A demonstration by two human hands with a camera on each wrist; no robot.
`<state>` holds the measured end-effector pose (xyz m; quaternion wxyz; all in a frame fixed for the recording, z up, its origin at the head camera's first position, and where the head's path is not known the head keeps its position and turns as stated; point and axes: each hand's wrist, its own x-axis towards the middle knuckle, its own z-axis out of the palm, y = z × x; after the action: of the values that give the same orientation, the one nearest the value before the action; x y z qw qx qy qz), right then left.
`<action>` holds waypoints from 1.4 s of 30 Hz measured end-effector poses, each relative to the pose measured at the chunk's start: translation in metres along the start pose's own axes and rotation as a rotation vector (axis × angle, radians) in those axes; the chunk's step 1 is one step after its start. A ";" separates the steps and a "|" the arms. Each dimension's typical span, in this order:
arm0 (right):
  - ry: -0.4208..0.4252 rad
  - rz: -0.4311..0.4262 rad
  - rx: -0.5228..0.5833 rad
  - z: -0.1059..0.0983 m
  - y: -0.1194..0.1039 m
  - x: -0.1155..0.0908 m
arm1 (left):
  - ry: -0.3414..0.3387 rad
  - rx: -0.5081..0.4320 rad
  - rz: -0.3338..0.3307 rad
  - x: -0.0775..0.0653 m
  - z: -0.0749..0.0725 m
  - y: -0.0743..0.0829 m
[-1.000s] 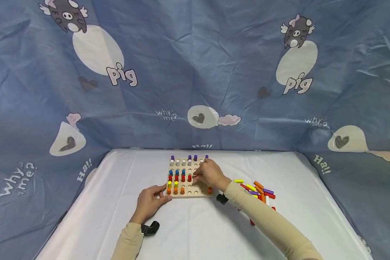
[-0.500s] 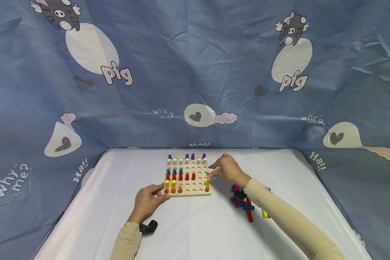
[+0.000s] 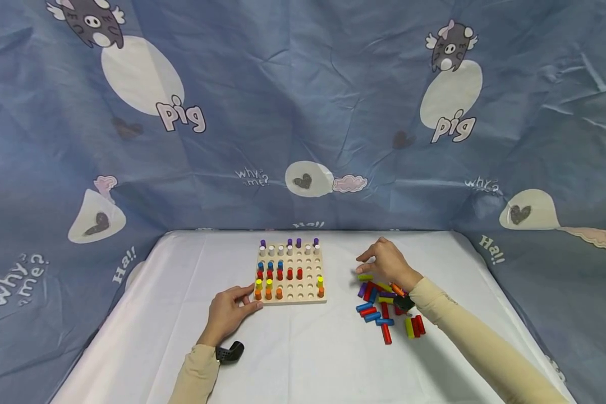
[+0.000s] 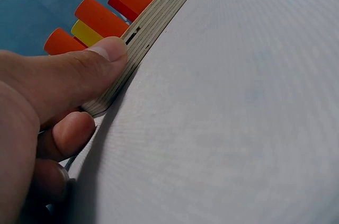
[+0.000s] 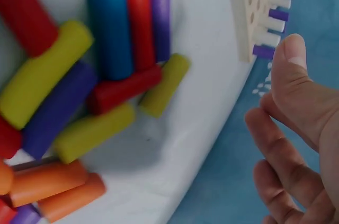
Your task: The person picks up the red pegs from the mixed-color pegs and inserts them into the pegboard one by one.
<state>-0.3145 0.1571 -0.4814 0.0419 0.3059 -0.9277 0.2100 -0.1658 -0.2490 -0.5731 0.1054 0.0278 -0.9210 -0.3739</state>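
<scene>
A wooden pegboard (image 3: 305, 301) lies on the table, partly filled with rows of purple, white, blue, red, yellow and orange pegs. My left hand (image 3: 225, 315) holds its near left corner; in the left wrist view the thumb (image 4: 108, 49) presses the layered side edge, with curled fingers around the corner below. To the right, my right hand (image 3: 389, 262) hovers at the far side of a heap of loose pegs (image 3: 386, 334), fingers loosely bent and holding nothing. A yellow peg (image 3: 365, 277) lies just under its fingertips. The right wrist view shows thumb and fingers (image 5: 286, 152) apart.
A white cloth (image 3: 293, 359) covers the table. Behind it hangs a blue printed curtain (image 3: 262, 140). A red peg (image 3: 421, 324) lies beside others at the heap's near right. Each wrist wears a black device (image 3: 230, 352).
My right hand has let go of a red peg, which now stands in the red row. It has moved right, away from the board to the heap. My left hand stays put.
</scene>
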 end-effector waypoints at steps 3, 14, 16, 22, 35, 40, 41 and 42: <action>-0.010 0.011 0.011 -0.001 0.005 -0.004 | 0.004 0.000 -0.001 0.001 -0.001 0.000; -0.085 0.073 -0.024 0.002 0.016 -0.022 | 0.004 0.001 -0.006 0.001 0.000 -0.001; -0.099 0.076 -0.024 0.003 0.019 -0.026 | 0.003 0.002 -0.007 0.001 0.000 -0.001; -0.132 0.081 -0.018 0.011 0.030 -0.033 | 0.001 0.009 -0.009 0.002 0.001 -0.001; -0.161 0.095 0.031 0.018 0.034 -0.032 | 0.017 0.011 0.016 0.000 0.001 0.000; -0.184 0.127 0.053 0.019 0.032 -0.029 | 0.017 0.004 0.023 0.000 0.001 0.000; -0.192 0.142 0.058 0.020 0.031 -0.029 | 0.015 0.003 0.023 0.000 0.001 0.000; -0.199 0.152 0.061 0.020 0.031 -0.029 | 0.013 0.004 0.020 0.000 0.001 0.000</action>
<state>-0.3083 0.1869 -0.5168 -0.0757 0.2550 -0.9410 0.2094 -0.1659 -0.2483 -0.5736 0.1152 0.0215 -0.9213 -0.3707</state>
